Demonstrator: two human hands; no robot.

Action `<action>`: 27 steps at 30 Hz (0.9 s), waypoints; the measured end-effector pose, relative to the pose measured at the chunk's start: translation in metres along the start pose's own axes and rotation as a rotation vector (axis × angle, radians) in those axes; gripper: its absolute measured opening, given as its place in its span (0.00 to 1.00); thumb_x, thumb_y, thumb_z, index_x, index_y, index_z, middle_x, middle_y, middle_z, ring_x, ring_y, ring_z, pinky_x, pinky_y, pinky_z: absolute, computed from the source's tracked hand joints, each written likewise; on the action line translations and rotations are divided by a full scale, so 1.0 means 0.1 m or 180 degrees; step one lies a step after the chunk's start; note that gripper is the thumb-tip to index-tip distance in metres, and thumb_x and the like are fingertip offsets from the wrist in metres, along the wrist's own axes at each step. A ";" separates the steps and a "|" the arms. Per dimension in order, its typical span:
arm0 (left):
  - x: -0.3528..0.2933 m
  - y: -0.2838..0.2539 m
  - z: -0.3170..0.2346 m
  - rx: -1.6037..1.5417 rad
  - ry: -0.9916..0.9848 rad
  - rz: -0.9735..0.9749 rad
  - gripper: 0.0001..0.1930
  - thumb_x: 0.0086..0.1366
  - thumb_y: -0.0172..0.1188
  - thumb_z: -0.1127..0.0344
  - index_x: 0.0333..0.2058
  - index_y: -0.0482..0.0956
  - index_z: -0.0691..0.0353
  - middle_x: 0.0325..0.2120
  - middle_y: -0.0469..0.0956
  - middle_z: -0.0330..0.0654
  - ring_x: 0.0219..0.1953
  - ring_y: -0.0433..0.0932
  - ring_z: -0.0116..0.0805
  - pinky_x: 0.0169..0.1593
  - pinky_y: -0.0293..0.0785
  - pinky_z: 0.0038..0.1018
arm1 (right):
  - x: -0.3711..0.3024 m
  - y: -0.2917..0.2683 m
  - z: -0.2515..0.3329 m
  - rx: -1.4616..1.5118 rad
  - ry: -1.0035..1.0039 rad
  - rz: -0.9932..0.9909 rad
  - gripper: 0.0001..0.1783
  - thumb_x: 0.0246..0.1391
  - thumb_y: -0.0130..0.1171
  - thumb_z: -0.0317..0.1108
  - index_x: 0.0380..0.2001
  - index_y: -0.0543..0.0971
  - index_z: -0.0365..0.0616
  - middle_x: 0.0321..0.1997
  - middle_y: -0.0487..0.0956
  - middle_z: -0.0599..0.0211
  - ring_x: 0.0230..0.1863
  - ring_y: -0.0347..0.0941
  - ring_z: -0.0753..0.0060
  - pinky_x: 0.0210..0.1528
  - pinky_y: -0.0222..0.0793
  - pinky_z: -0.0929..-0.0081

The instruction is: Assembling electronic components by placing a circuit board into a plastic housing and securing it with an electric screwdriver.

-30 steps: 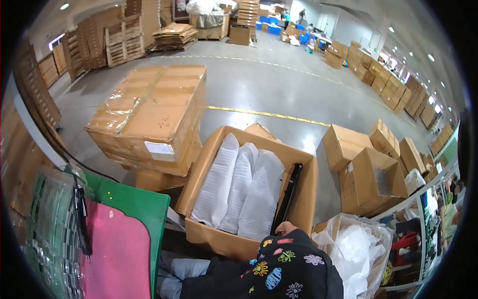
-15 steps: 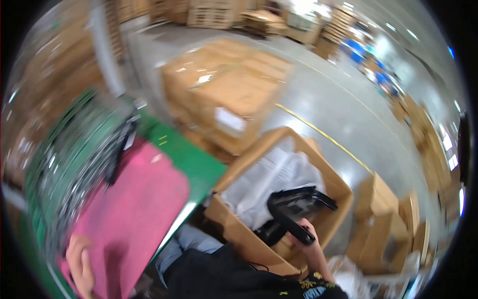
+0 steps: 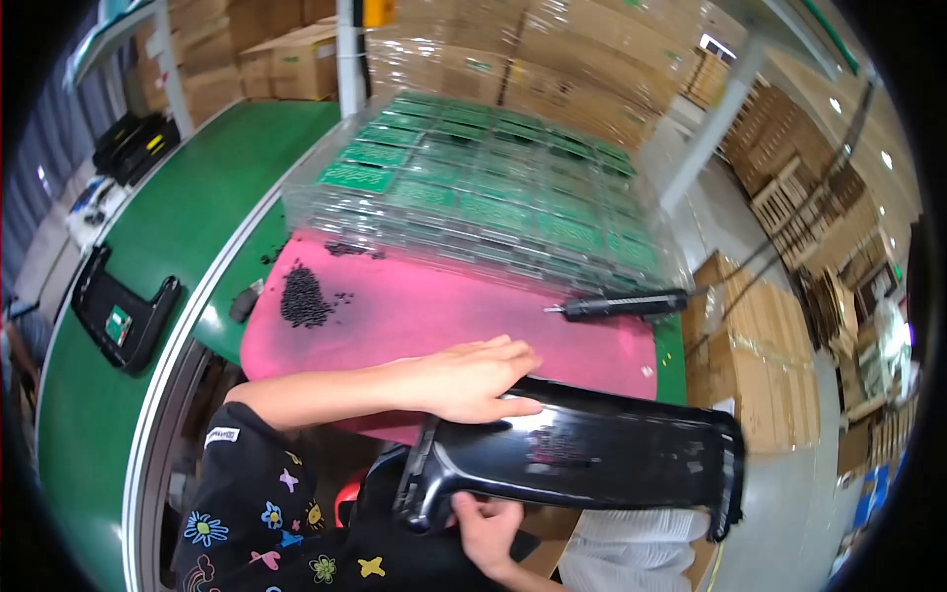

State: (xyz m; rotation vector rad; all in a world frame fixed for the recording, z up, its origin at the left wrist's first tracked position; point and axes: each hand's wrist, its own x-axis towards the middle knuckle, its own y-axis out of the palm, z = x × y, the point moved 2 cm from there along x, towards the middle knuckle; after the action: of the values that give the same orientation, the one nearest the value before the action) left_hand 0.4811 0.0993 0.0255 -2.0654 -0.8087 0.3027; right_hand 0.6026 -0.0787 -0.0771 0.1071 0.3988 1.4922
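A long, glossy black plastic housing point(image 3: 582, 449), with a raised rim and a curved handle-like end, lies tilted across the near edge of the pink mat point(image 3: 424, 316). My right hand point(image 3: 488, 528) is closed on its lower edge near the left end. Along its upper edge is my left hand point(image 3: 478, 380), fingers stretched out and thumb touching the housing. On the mat beyond are a black electric screwdriver point(image 3: 626, 305) and a pile of small black screws point(image 3: 304, 296). The housing's underside is hidden.
Stacked clear trays of green circuit boards point(image 3: 473, 187) stand behind the mat. At left, a green conveyor point(image 3: 212, 187) carries another black housing point(image 3: 123, 311). An open carton with white wrapped pieces point(image 3: 631, 548) is below right; a large carton point(image 3: 760, 355) stands at right.
The view has swung left toward the bench. The black housing has come up from the open carton to the mat's edge in my right hand. My left hand has moved from the mat to it.
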 end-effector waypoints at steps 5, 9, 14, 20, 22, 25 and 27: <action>-0.05 0.02 0.49 0.0802 0.0252 -0.0377 0.17 0.66 0.59 0.55 0.37 0.80 0.66 0.41 0.75 0.45 0.48 0.72 0.44 0.50 0.71 0.40 | 0.21 0.04 -0.05 -0.0794 0.0227 0.1089 0.12 0.62 0.60 0.29 0.43 0.75 0.29 0.35 0.80 0.63 0.29 0.78 0.77 0.32 0.75 0.80; -0.12 -0.19 0.75 0.1507 0.0404 -0.0817 0.19 0.64 0.58 0.48 0.26 0.83 0.59 0.33 0.76 0.40 0.43 0.73 0.39 0.44 0.70 0.37 | 0.40 0.06 0.69 -0.2393 0.0106 0.2453 0.12 0.59 0.63 0.31 0.45 0.78 0.40 0.36 0.83 0.64 0.34 0.81 0.75 0.39 0.77 0.78; -0.21 -0.25 0.92 0.1561 0.0165 -0.1017 0.23 0.64 0.57 0.45 0.23 0.84 0.59 0.31 0.78 0.40 0.41 0.75 0.40 0.43 0.70 0.39 | 1.17 0.38 1.66 -0.3303 -0.1669 0.2578 0.15 0.50 0.67 0.28 0.42 0.78 0.42 0.35 0.81 0.62 0.35 0.79 0.61 0.41 0.76 0.68; -0.19 -0.33 0.89 0.1650 0.0037 -0.1093 0.21 0.63 0.59 0.47 0.23 0.84 0.60 0.32 0.79 0.41 0.41 0.77 0.42 0.42 0.71 0.40 | 3.16 1.19 1.90 -0.4327 -0.3707 0.0912 0.21 0.56 0.59 0.31 0.52 0.71 0.37 0.55 0.70 0.48 0.58 0.65 0.46 0.59 0.65 0.56; -0.22 -0.30 0.93 0.1660 0.0115 -0.1268 0.19 0.63 0.59 0.49 0.23 0.83 0.57 0.30 0.77 0.37 0.38 0.76 0.39 0.40 0.71 0.36 | 3.85 1.36 1.80 -0.4807 -0.3383 0.0628 0.23 0.56 0.59 0.37 0.54 0.72 0.42 0.61 0.68 0.49 0.62 0.63 0.43 0.63 0.64 0.52; -0.33 -0.30 1.00 0.1192 0.0148 -0.1158 0.17 0.65 0.59 0.52 0.27 0.83 0.60 0.34 0.76 0.42 0.40 0.76 0.42 0.43 0.74 0.38 | 4.31 1.78 1.64 -0.5344 -0.2511 0.0603 0.27 0.61 0.52 0.47 0.60 0.71 0.45 0.70 0.61 0.52 0.70 0.54 0.46 0.69 0.54 0.47; -0.24 -0.28 1.04 0.1084 0.0176 -0.0983 0.16 0.65 0.59 0.53 0.29 0.82 0.60 0.35 0.76 0.42 0.41 0.75 0.42 0.43 0.73 0.38 | 4.61 1.76 1.56 -0.5605 -0.1934 0.0523 0.29 0.63 0.48 0.50 0.62 0.70 0.46 0.73 0.57 0.54 0.73 0.50 0.47 0.71 0.49 0.45</action>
State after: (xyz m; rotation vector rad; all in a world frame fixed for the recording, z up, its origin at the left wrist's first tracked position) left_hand 0.4000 0.1620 -0.0154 -1.5998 -0.9557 0.1947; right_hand 0.4988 0.4162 0.0348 -0.7974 -1.4614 1.4136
